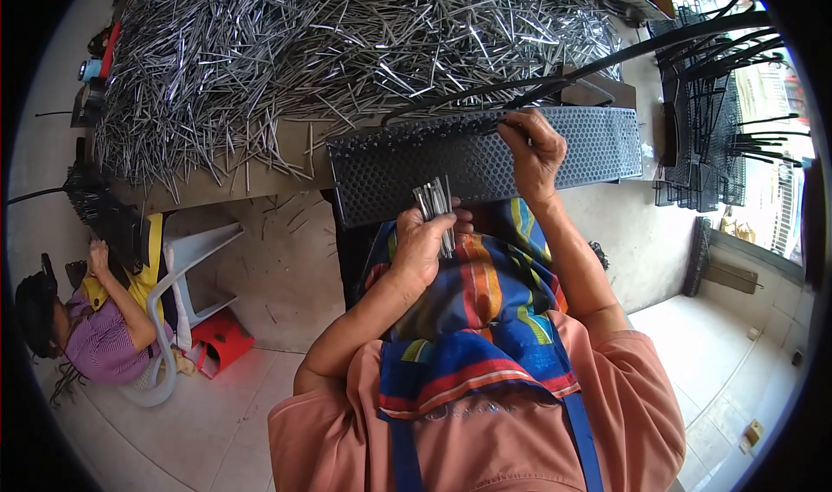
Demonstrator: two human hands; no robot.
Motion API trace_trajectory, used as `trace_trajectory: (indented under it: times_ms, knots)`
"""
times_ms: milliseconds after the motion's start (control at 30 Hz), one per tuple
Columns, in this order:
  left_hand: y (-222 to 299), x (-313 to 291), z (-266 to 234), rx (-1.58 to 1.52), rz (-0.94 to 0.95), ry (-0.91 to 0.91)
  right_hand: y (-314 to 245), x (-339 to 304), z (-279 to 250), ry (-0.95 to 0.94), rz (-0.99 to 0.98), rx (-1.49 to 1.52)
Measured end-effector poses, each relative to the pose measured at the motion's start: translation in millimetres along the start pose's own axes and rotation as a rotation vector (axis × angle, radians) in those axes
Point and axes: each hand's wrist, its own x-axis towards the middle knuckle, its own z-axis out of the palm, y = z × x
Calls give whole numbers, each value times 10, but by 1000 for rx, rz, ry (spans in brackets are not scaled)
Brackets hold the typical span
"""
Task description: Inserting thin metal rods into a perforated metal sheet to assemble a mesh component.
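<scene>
My left hand (424, 236) is closed round a bundle of thin metal rods (435, 199), held upright just in front of the perforated rack. That dark metal rack (373, 188), a long panel full of small round holes, lies across in front of me at the table's near edge. A row of dark tips pokes out along its upper left part. Over the rack's far edge, right of its middle, my right hand (537, 141) has thumb and fingers pinched together. Whatever sits between those fingertips is too small and dark to make out.
A broad heap of loose metal rods (347, 41) covers the table. Long black bars (667, 37) slant across at the upper right, near dark mesh racks (693, 119). Left, another person (104, 327) sits by a grey plastic chair (165, 319) and a red container (221, 343).
</scene>
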Motion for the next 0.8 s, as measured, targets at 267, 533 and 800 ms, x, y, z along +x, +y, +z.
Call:
trace_trajectory:
  times_ms: [267, 533, 800]
  knots:
    - [3, -5, -20, -1, 22, 1, 3, -20, 82, -45, -75, -160]
    - [-22, 47, -138, -40, 15, -11, 1, -82, 157, -38, 71, -270]
    - [83, 3, -164, -120, -6, -29, -168, -149, 141, -200, 77, -260]
